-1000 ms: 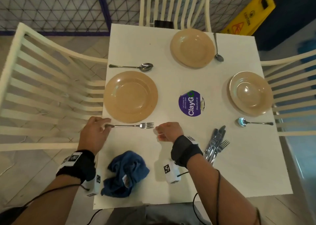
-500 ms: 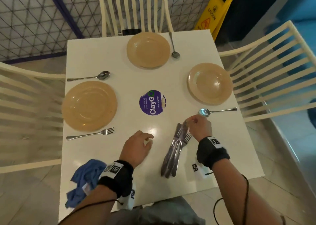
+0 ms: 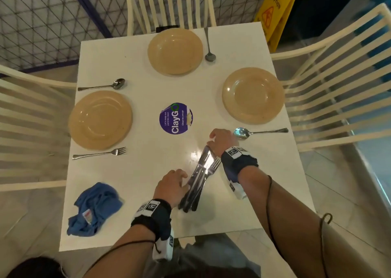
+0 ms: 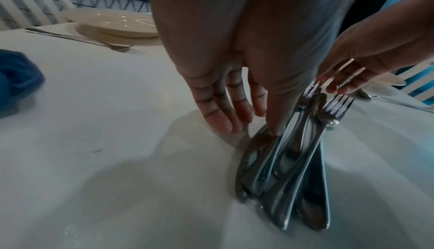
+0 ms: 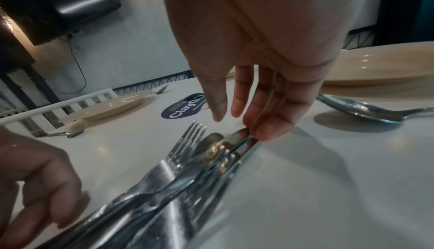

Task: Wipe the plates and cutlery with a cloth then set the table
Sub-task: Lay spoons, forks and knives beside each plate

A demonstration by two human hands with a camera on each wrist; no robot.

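A pile of forks and knives (image 3: pixel 198 180) lies on the white table (image 3: pixel 148 193) near its front edge. My left hand (image 3: pixel 183 183) rests at the pile's handle end, fingers straight on the tabletop and thumb (image 4: pixel 277 123) pressing a handle. My right hand (image 3: pixel 211 143) hangs over the far end, its fingertips (image 5: pixel 265 132) touching a blade tip (image 5: pixel 237 136), thumb apart. Three tan plates sit at the left (image 3: pixel 100 119), far (image 3: pixel 175 51) and right (image 3: pixel 253 95) places. A spoon (image 3: pixel 260 132) lies beside the right plate. The blue cloth (image 3: pixel 95 209) is crumpled at the front left.
A fork (image 3: pixel 99 153) and a spoon (image 3: pixel 101 85) flank the left plate; another spoon (image 3: pixel 209 45) lies by the far plate. A purple round sticker (image 3: pixel 175 118) marks the table's middle. White slatted chairs (image 3: pixel 338 87) stand on three sides; a yellow caution sign (image 3: pixel 275 9) is behind.
My left hand left the fork by the left plate and moved right to the pile's handles. My right hand crossed to the pile's far end and lowered onto it.
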